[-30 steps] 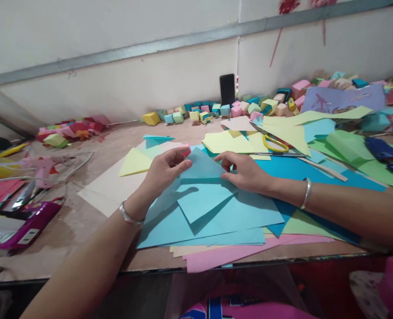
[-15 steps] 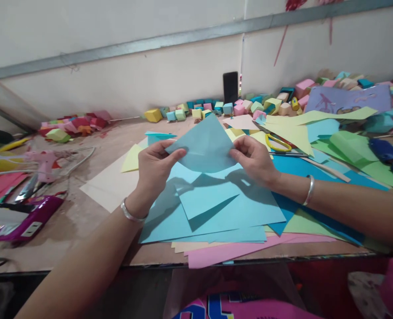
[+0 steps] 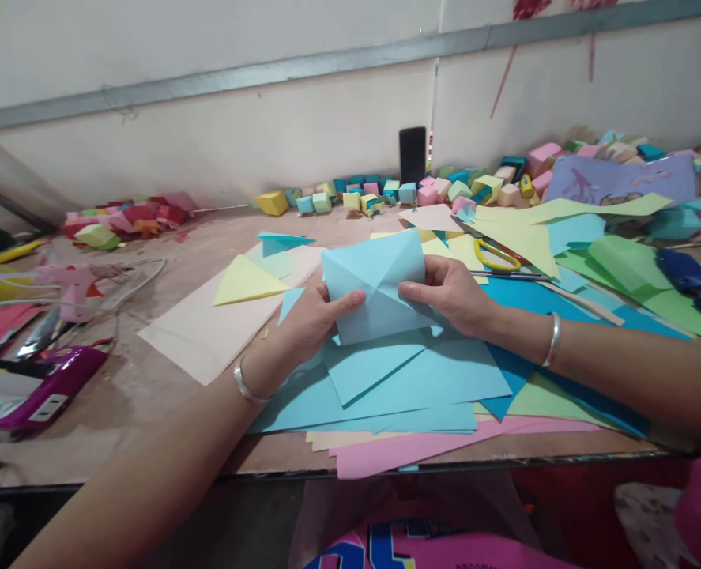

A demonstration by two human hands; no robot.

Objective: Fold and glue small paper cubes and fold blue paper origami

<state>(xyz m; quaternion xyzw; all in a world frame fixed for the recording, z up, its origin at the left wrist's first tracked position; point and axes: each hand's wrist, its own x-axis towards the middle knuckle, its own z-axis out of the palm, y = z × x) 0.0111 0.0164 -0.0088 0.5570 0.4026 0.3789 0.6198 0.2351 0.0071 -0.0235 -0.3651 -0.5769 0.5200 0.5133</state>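
Observation:
Between my two hands I hold a light blue square of paper (image 3: 379, 273), raised above the table with diagonal creases crossing at its middle. My left hand (image 3: 311, 316) pinches its left side, thumb on the front face and fingers behind. On the right edge my right hand (image 3: 454, 292) grips in the same way, its thumb pressing near the crease. Beneath lie larger light blue sheets (image 3: 445, 383), with a folded light blue piece (image 3: 374, 367) on top. To the left a folded yellow piece of paper (image 3: 246, 280) rests on a pale sheet (image 3: 196, 340).
Scissors with yellow handles (image 3: 498, 254) lie right of my hands, near green paper (image 3: 628, 269) and darker blue sheets (image 3: 521, 308). Small paper boxes (image 3: 320, 203) and a phone (image 3: 412, 154) line the wall. Leftward are a pink glue gun (image 3: 74, 288) and a purple power strip (image 3: 50, 387).
The light blue square has turned from a corner-up diamond to nearly edge-up and come lower, showing its crossed creases. My left hand has moved right and down, closer to my right hand.

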